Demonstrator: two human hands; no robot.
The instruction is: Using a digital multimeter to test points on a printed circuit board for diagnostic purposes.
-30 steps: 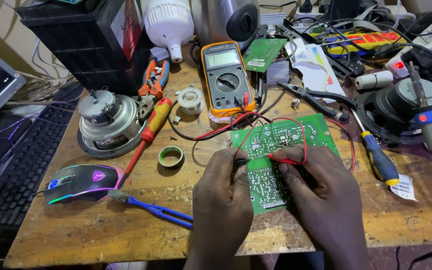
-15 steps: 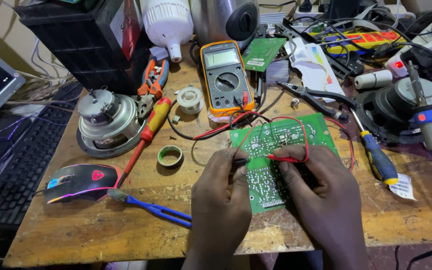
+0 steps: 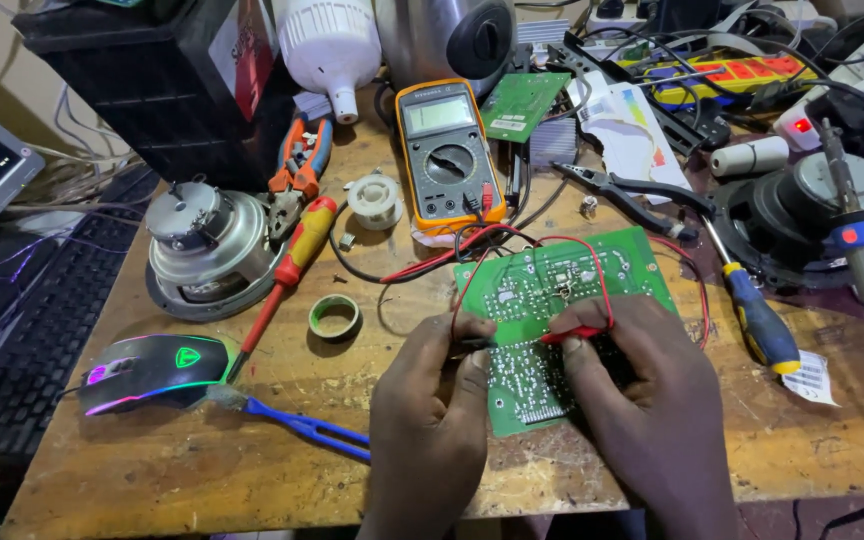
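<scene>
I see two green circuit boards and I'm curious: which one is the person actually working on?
The large green circuit board at the bench's front edge, under both hands, red probe touching it. The smaller green board lies untouched behind the multimeter.

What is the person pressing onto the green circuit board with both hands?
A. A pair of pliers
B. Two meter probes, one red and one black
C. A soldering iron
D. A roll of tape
B: the right hand holds a red probe and the left hand a black probe, both tips on the green circuit board.
</scene>
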